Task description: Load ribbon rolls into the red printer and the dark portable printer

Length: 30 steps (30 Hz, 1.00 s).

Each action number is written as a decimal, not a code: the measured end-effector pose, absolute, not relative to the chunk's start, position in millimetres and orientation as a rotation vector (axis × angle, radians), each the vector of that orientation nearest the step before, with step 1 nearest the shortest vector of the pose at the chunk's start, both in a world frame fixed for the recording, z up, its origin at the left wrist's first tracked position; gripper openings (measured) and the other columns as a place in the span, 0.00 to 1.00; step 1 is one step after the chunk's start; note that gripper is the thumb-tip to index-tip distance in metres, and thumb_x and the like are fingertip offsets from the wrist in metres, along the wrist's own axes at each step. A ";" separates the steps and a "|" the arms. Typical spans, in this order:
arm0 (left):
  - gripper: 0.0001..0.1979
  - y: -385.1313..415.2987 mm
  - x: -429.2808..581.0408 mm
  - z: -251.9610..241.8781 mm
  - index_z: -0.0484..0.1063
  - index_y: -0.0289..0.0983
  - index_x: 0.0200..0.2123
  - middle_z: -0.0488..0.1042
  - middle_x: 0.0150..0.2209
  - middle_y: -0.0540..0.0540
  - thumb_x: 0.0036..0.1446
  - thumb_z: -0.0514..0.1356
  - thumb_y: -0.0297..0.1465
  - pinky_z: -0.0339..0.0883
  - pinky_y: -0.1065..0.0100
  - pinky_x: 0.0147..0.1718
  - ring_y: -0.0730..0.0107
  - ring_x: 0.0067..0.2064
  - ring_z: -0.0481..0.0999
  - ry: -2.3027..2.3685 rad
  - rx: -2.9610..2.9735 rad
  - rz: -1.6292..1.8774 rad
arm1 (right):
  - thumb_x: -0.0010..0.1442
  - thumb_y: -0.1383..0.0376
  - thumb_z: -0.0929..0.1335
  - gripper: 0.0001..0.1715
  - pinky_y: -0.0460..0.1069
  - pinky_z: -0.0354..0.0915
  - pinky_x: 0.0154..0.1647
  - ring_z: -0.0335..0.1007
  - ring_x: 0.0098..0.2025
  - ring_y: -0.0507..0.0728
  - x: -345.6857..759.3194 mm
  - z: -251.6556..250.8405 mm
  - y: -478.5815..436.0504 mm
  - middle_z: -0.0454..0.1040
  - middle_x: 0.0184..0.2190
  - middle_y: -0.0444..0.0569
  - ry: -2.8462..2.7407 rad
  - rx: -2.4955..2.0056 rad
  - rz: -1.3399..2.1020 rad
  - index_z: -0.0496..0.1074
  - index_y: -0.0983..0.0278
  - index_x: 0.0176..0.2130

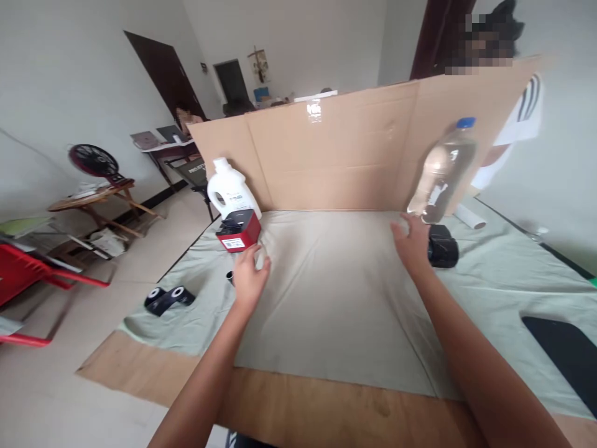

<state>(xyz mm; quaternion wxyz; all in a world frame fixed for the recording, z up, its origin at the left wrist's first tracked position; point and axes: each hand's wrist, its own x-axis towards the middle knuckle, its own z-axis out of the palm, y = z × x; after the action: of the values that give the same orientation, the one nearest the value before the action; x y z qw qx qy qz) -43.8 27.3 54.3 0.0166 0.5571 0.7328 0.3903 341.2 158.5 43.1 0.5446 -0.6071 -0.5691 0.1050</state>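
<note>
My left hand (249, 275) hovers just in front of a red and black box-shaped device (239, 231), its fingers curled in a loose pinch around something small and pale that I cannot make out. A small black item (229, 277) lies by its wrist. My right hand (411, 244) reaches to the bottom of a clear plastic bottle (443, 169) with a blue cap. The bottle tilts back against the cardboard wall (336, 149). The fingers of that hand are stretched out at the bottle's base. A black round object (443, 246) sits right beside that hand.
A white jug (232, 190) stands behind the red device. Two black rolls (168, 298) lie at the left edge of the pale green cloth (326, 298). A dark flat pad (566, 358) lies at the right. Another person (522, 118) stands behind the cardboard.
</note>
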 end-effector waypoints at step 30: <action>0.23 -24.7 -177.4 58.2 0.67 0.41 0.57 0.74 0.54 0.41 0.61 0.58 0.42 0.69 0.59 0.50 0.56 0.50 0.78 2.619 1.384 1.439 | 0.61 0.53 0.66 0.26 0.62 0.65 0.59 0.67 0.59 0.66 211.6 -22.4 74.5 0.71 0.56 0.55 -1.991 -1.249 0.658 0.69 0.55 0.57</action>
<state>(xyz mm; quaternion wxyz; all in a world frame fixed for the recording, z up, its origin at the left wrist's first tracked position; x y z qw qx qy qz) -177.4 -24.7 58.2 -0.0759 0.4190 0.7930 0.4357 211.6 74.5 -22.4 0.3433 -0.4807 -0.7661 0.2533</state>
